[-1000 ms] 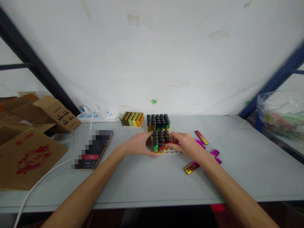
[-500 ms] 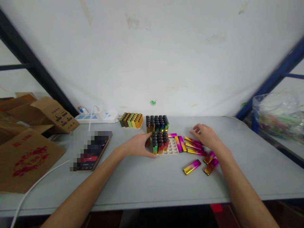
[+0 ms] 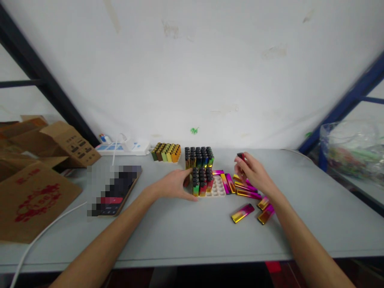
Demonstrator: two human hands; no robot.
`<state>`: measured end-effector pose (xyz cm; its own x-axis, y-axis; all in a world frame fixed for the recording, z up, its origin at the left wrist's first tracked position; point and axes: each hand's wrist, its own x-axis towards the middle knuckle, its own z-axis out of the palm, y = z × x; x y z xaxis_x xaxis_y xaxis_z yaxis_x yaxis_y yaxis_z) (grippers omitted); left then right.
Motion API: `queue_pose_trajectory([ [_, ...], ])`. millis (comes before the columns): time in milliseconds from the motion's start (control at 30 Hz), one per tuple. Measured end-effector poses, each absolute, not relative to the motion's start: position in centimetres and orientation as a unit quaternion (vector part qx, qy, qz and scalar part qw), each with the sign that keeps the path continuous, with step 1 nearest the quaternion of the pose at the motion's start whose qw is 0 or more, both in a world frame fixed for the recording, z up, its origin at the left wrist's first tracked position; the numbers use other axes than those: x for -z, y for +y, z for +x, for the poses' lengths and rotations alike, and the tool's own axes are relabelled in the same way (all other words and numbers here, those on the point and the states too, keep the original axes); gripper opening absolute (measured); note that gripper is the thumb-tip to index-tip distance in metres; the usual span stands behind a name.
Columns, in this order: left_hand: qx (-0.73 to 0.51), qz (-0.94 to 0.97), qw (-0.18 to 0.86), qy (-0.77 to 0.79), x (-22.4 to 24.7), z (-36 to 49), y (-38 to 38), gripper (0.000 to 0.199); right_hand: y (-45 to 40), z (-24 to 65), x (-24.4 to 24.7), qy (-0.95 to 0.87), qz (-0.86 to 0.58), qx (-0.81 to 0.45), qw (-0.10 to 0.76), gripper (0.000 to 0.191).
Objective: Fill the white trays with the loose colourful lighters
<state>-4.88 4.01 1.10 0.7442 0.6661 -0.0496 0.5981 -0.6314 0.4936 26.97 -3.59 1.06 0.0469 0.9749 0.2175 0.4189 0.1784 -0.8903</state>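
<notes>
My left hand point(image 3: 172, 185) rests with its fingers against the left side of a block of upright metallic lighters point(image 3: 201, 182), which stand in a white holed tray point(image 3: 217, 187). The hand holds nothing. My right hand point(image 3: 253, 172) is raised above a row of loose pink-and-gold lighters point(image 3: 246, 189), pinching a lighter point(image 3: 240, 156) with a dark end between its fingertips. Part of that lighter is hidden by the fingers. Two more loose lighters point(image 3: 242, 213) point(image 3: 265, 214) lie nearer me.
Behind the tray stand a block of upright lighters point(image 3: 198, 157) and a smaller yellow-green group point(image 3: 166, 152). A power strip point(image 3: 123, 148), a blurred phone point(image 3: 114, 190) and flattened cardboard point(image 3: 36, 200) lie left. A plastic bag point(image 3: 351, 150) sits beyond the table's right end.
My right hand has moved away from the tray to the right and now holds a lighter up. My left hand has stayed at the block. Loose lighters now lie beside the tray.
</notes>
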Motion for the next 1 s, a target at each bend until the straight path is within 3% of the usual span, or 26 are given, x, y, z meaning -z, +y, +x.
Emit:
queue_pose_trajectory([
  [100, -0.072, 0.903, 0.255, 0.339, -1.0, -4.9, 4.1, 0.072, -4.2, 24.6, -1.1, -0.619, -0.522, -0.344, 0.476, 0.042],
  [300, -0.096, 0.901, 0.266, 0.328, -0.7, -5.0, 4.1, 0.075, -5.4, 21.4, -1.4, -0.686, -0.546, -0.159, 0.453, 0.050],
  [433, -0.108, 0.899, 0.283, 0.317, -0.5, -5.1, 4.2, 0.075, -6.1, 20.2, -1.6, -0.704, -0.550, -0.103, 0.437, 0.046],
  [1000, -0.072, 0.898, 0.267, 0.342, -1.2, -4.9, 3.9, 0.072, -5.5, 20.5, -1.1, -0.709, -0.538, -0.087, 0.447, 0.029],
])
